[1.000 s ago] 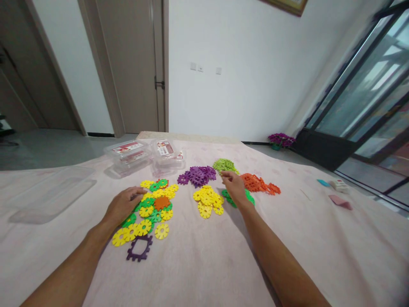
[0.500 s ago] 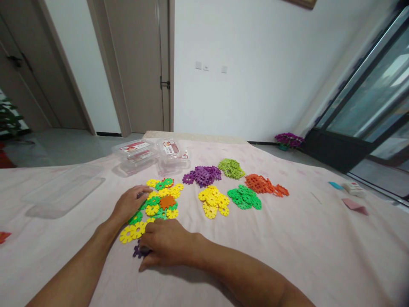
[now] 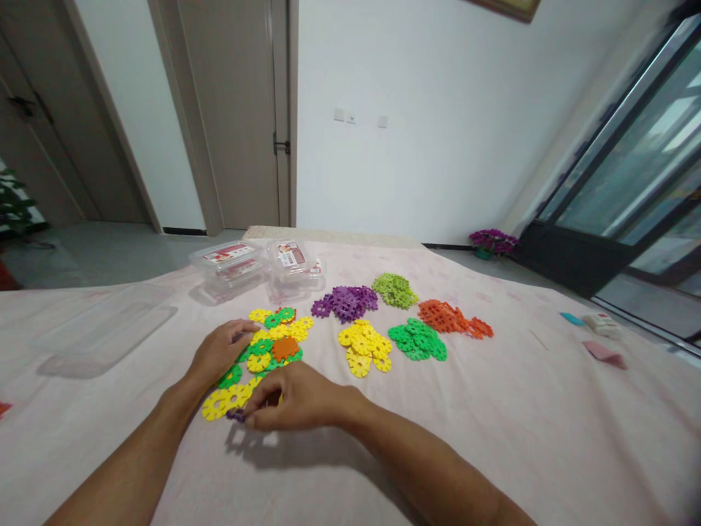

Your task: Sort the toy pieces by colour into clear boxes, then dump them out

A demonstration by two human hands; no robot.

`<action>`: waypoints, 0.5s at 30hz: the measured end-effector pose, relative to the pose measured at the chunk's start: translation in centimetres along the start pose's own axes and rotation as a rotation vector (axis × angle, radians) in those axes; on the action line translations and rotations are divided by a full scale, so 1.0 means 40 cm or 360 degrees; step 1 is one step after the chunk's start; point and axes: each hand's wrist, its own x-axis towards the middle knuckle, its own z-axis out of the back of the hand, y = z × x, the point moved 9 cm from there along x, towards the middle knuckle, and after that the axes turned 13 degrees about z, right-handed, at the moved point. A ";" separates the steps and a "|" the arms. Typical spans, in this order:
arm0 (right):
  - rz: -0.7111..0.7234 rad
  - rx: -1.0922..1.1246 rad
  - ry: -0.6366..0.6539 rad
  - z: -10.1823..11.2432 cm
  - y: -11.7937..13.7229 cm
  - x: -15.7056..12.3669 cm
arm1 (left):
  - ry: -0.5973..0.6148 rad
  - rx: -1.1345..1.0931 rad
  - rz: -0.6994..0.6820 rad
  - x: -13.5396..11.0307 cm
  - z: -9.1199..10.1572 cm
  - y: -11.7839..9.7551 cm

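Flat plastic gear-shaped pieces lie on a pink cloth [image 3: 493, 424]. My left hand [image 3: 219, 352] rests with loosely curled fingers on the left edge of a mixed pile [image 3: 268, 345] of yellow, green and orange pieces. My right hand [image 3: 293, 398] reaches across in front of that pile, its fingers closed on a purple frame piece [image 3: 236, 416] lifted just off the cloth. Sorted heaps lie beyond: purple [image 3: 346, 301], light green [image 3: 395, 289], orange [image 3: 452, 318], dark green [image 3: 419, 340] and yellow [image 3: 364, 346].
Two clear plastic boxes [image 3: 230, 264] with red labels stand at the far side of the cloth. A clear lid [image 3: 104, 329] lies at the left. Small pink and blue items [image 3: 599, 349] lie at the right. A door, a wall and glass sliding doors stand behind.
My right hand left the green heap, came back to the near left and took the purple frame piece, now lifted off the cloth. My left hand stayed on the mixed pile.
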 end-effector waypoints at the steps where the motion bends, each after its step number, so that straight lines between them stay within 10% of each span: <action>1: -0.0064 0.0222 -0.0112 0.024 -0.020 0.001 | 0.0000 0.0005 -0.0001 0.000 0.000 0.000; 7: -0.0309 0.0491 -0.0901 0.238 -0.134 -0.038 | 0.0024 0.0023 0.0006 -0.003 0.000 -0.003; 15: -0.0427 -0.1086 -0.1334 0.491 -0.163 -0.172 | 0.0020 0.0041 0.0007 0.004 -0.008 0.012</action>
